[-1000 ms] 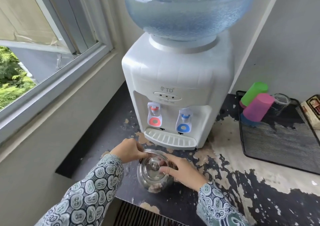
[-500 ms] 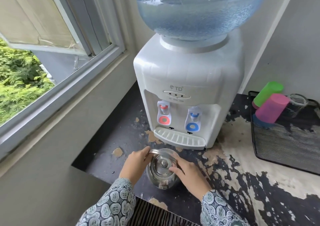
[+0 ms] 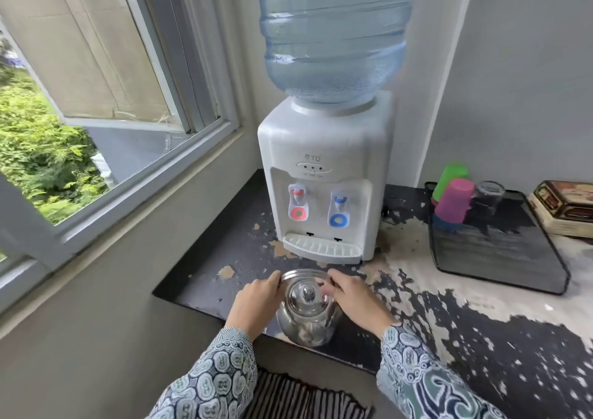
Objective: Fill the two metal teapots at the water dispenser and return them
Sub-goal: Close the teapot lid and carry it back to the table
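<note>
Where both hands (image 3: 256, 303) close in: teapot (image 3: 306, 319) between.

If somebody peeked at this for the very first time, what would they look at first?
Probably the big blue water bottle, standing upside down on the white dispenser in the corner by the window. Next, the shiny metal teapot on the counter in front of it, lid on, with the left hand and right hand on either side. The bright pink cup and green cup on the black tray to the right stand out too.
</note>
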`<action>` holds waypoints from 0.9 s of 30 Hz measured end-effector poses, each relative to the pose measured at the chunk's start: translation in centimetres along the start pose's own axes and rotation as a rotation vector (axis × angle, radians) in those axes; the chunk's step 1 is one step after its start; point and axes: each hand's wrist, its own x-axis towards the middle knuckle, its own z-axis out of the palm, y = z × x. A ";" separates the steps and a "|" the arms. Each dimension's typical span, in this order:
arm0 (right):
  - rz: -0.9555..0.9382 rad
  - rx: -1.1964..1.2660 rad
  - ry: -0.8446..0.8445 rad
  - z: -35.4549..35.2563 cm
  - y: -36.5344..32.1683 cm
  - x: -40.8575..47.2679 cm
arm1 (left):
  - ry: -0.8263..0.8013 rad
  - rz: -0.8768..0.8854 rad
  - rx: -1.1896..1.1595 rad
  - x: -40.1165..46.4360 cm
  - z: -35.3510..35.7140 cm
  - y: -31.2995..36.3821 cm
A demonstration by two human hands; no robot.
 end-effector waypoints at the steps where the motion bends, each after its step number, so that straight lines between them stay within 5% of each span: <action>1: -0.004 0.017 0.025 -0.2 -0.3 -1.0 | 0.018 0.005 -0.017 -1.1 -0.5 0.6; 13: -0.097 0.046 0.273 -5.4 -3.9 -15.9 | 0.249 0.131 -0.121 -12.3 -6.9 9.8; 27: 0.010 -0.143 0.668 -16.6 -0.4 -44.3 | 0.374 0.745 -0.281 -24.0 -7.8 31.4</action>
